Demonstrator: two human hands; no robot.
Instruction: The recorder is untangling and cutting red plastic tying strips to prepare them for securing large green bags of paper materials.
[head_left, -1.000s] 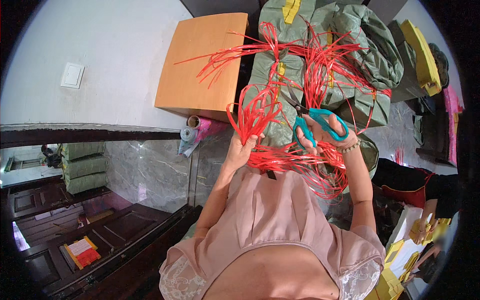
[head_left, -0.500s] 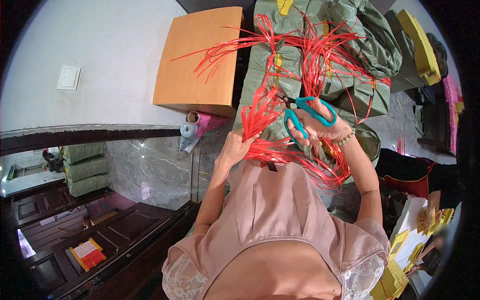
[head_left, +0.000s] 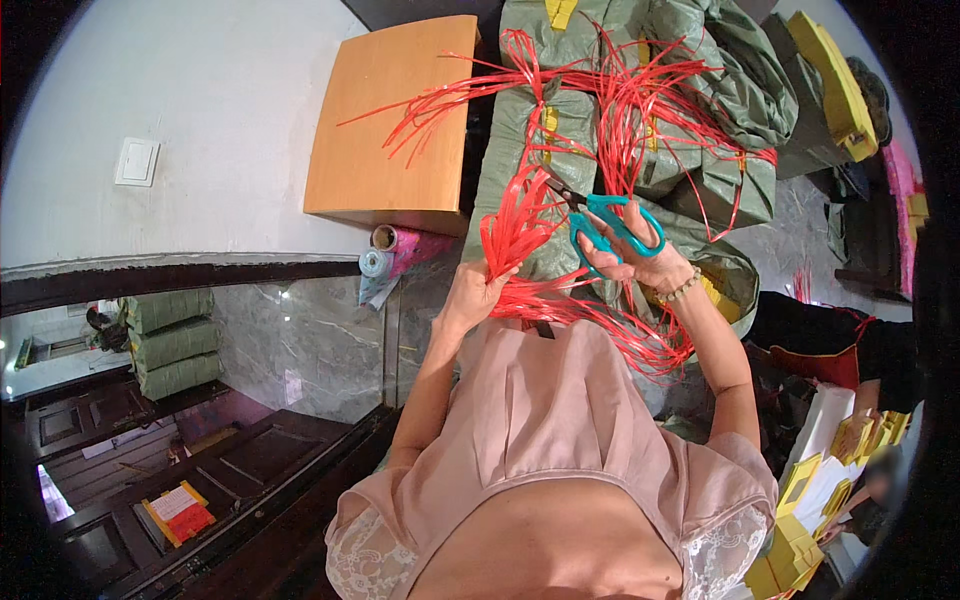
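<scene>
A looped bundle of red plastic strapping [head_left: 517, 225] is gripped in my left hand [head_left: 478, 293], its loops standing up and its tail trailing right across my lap. My right hand [head_left: 640, 262] has its fingers through the handles of teal-handled scissors [head_left: 618, 228]. The dark blades are slightly parted, pointing up and left at the top of the loops. Whether a strand lies between the blades is hard to make out. More red strands [head_left: 630, 110] are spread over green woven sacks [head_left: 500, 150] just beyond my hands.
A wooden cabinet [head_left: 390, 120] stands to the left of the sacks, with rolls of plastic film [head_left: 378, 265] beside it. Yellow and white boxes [head_left: 800, 520] are at the lower right, where another person's arm [head_left: 860, 500] shows. A dark door [head_left: 250, 450] is at lower left.
The scissors have turned and their blades have parted from near the loops' top right. Some loops at the top now look like loose, cut ends. My left hand stays in place.
</scene>
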